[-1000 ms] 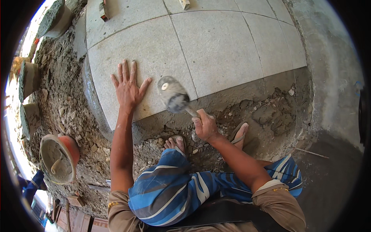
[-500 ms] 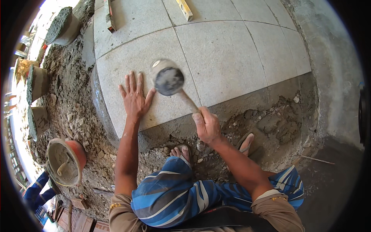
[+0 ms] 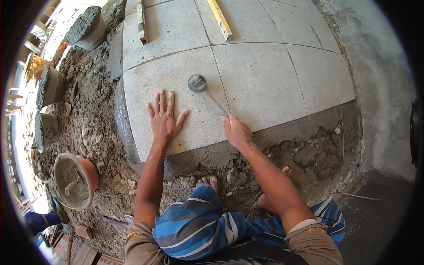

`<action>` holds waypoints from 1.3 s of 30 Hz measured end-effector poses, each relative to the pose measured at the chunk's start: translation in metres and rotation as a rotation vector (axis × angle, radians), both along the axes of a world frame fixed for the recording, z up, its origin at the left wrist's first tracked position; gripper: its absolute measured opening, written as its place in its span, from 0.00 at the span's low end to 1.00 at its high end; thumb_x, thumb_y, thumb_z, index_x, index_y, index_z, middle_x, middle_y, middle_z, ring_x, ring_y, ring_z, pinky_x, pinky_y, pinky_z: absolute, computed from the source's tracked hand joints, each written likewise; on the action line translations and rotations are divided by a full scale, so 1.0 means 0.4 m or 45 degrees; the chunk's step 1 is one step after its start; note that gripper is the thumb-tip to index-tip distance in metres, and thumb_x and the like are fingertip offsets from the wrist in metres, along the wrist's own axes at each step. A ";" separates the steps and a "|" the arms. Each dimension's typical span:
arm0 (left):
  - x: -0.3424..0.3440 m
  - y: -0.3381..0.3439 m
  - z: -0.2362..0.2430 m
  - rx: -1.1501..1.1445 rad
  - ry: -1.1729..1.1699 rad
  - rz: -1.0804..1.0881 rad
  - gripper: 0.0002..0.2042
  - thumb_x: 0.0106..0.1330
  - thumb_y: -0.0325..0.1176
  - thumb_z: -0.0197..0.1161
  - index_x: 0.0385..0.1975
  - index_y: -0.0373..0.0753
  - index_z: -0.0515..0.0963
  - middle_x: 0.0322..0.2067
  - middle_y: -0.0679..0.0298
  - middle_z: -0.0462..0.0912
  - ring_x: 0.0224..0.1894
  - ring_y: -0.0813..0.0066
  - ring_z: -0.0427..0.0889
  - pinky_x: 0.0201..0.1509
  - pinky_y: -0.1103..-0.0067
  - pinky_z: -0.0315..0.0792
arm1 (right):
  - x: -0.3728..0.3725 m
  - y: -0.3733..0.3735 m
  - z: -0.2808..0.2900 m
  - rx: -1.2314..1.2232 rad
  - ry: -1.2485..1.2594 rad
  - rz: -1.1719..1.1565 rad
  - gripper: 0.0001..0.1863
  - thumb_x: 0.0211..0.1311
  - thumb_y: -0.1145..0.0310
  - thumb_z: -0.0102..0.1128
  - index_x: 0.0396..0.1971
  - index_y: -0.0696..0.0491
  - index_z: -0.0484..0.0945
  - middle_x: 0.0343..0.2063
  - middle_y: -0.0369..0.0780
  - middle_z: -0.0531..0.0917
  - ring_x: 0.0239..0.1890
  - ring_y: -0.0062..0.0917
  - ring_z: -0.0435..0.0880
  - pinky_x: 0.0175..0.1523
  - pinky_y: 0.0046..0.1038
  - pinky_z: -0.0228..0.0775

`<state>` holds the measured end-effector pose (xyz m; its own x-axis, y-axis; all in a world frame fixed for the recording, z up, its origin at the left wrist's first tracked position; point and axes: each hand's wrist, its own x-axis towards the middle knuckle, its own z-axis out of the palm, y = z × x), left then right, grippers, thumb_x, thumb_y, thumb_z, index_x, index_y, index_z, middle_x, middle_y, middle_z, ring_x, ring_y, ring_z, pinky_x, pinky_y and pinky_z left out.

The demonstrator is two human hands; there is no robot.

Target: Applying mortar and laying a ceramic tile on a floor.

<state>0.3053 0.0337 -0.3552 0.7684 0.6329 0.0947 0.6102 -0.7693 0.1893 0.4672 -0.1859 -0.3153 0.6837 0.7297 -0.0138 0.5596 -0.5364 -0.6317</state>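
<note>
My left hand (image 3: 165,121) lies with spread fingers on the light grey speckled tile (image 3: 145,79) nearest me. My right hand (image 3: 236,132) grips the wooden handle of a mallet, whose round dark head (image 3: 197,82) is over that tile, just beyond my left fingertips; whether it touches the tile I cannot tell. Beyond, a yellow spirit level (image 3: 220,20) and a narrower red-and-grey bar (image 3: 141,24) lie on the tiles. Wet grey mortar (image 3: 287,132) borders the tiles' near edge.
Rubble (image 3: 88,119) runs along the left, with mortar-filled buckets (image 3: 90,37) and a red bucket (image 3: 90,174) holding mortar and a tool. Another person's blue-clad leg (image 3: 42,221) is at the lower left. A concrete strip (image 3: 380,110) runs along the right; a thin rod (image 3: 360,196) lies there.
The mallet's head has dropped toward the tile and looks smaller. The tiles and my left hand sit lower and further right in the picture, so more of both bars shows.
</note>
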 end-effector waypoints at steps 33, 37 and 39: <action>-0.093 0.031 -0.031 0.040 -0.095 0.439 0.55 0.62 0.77 0.52 0.75 0.30 0.59 0.77 0.46 0.53 0.81 0.49 0.47 0.79 0.44 0.36 | -0.069 0.215 0.107 0.591 0.209 0.297 0.17 0.80 0.56 0.48 0.38 0.55 0.71 0.19 0.50 0.77 0.24 0.54 0.81 0.28 0.48 0.68; -0.097 0.034 -0.034 0.015 -0.137 0.431 0.57 0.61 0.78 0.50 0.75 0.30 0.57 0.78 0.45 0.52 0.81 0.50 0.46 0.79 0.44 0.36 | -0.084 0.294 0.034 0.107 0.005 0.351 0.17 0.79 0.55 0.47 0.39 0.56 0.69 0.23 0.54 0.81 0.29 0.58 0.82 0.33 0.53 0.72; -0.094 0.036 -0.029 -0.029 -0.086 0.440 0.57 0.60 0.79 0.50 0.75 0.30 0.57 0.78 0.45 0.52 0.81 0.49 0.46 0.79 0.44 0.36 | -0.092 0.323 0.010 -0.135 -0.073 0.376 0.18 0.79 0.53 0.48 0.39 0.56 0.69 0.27 0.56 0.83 0.32 0.60 0.83 0.35 0.56 0.73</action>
